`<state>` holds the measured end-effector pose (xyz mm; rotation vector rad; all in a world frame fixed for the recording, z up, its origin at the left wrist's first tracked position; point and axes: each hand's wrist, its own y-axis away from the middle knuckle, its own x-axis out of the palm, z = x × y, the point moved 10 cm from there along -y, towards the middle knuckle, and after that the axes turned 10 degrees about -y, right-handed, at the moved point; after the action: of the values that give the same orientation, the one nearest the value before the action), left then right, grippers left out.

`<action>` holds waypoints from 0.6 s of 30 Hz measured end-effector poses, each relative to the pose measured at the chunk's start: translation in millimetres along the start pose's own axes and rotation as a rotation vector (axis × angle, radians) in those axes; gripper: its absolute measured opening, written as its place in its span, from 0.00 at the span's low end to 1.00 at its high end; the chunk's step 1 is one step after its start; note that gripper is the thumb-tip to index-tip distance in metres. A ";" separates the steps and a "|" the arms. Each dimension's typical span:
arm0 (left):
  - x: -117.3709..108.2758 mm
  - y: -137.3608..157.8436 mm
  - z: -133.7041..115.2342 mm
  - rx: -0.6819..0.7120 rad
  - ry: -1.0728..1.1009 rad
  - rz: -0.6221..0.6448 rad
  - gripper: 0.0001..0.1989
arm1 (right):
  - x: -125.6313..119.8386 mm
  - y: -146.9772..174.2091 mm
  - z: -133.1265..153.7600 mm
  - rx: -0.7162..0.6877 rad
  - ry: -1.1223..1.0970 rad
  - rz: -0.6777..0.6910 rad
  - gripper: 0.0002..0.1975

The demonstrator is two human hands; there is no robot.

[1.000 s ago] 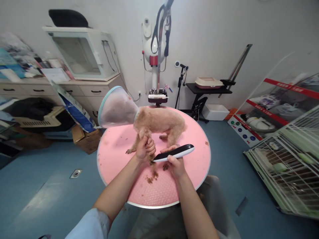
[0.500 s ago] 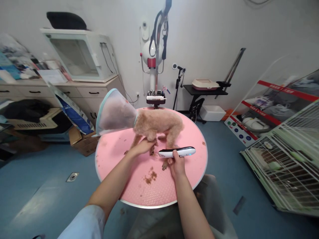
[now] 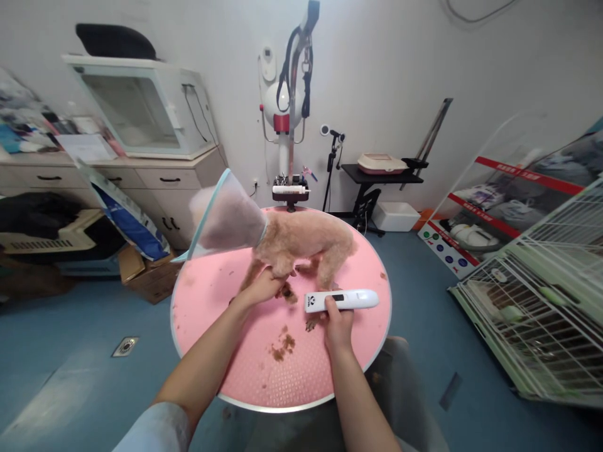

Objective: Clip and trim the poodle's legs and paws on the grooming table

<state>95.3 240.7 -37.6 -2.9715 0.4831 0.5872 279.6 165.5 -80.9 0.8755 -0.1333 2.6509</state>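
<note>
Right hand (image 3: 340, 326): closed around a long, white plastic hair clipper (image 3: 362, 299), the thumb across its face beside a dark switch panel (image 3: 338, 297).
Clipper lettering: a black emblem (image 3: 311, 301) and tiny characters mark the cutting end; from my remote post I cannot read them.
Left hand (image 3: 266, 286): wrapped around the raised foreleg (image 3: 287, 294) of a tan, short-coated dog (image 3: 313, 232); I see its fingers only in part.
Dog: stands on a round, pink, textured table (image 3: 301, 392), its head in a translucent, blue-edged cone (image 3: 230, 216); the clipper is just beside the raised paw, apart from it.
Clippings (image 3: 285, 346): brown tufts, nearer me than the dog.
Rack signage, far right: red strips (image 3: 527, 176) carry white characters, too blurred for me; green and blue discs (image 3: 450, 253) dot a white panel below.
</note>
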 end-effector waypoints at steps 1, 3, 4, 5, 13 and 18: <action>-0.4 1.0 -0.4 0.004 -0.016 -0.015 0.14 | 0.9 2.1 1.5 -0.016 0.013 0.004 0.13; 2.5 3.2 0.3 0.001 -0.025 -0.026 0.11 | 2.7 6.5 2.2 -0.036 0.044 0.011 0.14; 5.2 4.3 1.3 -0.005 -0.017 -0.025 0.10 | 3.6 8.4 2.1 -0.047 0.067 0.015 0.15; 7.7 5.5 2.2 -0.009 -0.002 -0.028 0.10 | 4.8 10.2 2.8 -0.065 0.094 0.021 0.16; 13.6 10.7 1.9 0.013 0.105 -0.059 0.12 | 18.4 19.3 19.0 -0.231 0.160 0.107 0.17; 12.1 10.5 -0.8 0.021 0.140 -0.052 0.10 | 25.5 21.7 14.1 -0.196 0.058 0.207 0.20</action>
<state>102.9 227.2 -41.6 -3.0080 0.4172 0.3689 260.8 149.9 -54.0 0.7556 -0.4840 2.7886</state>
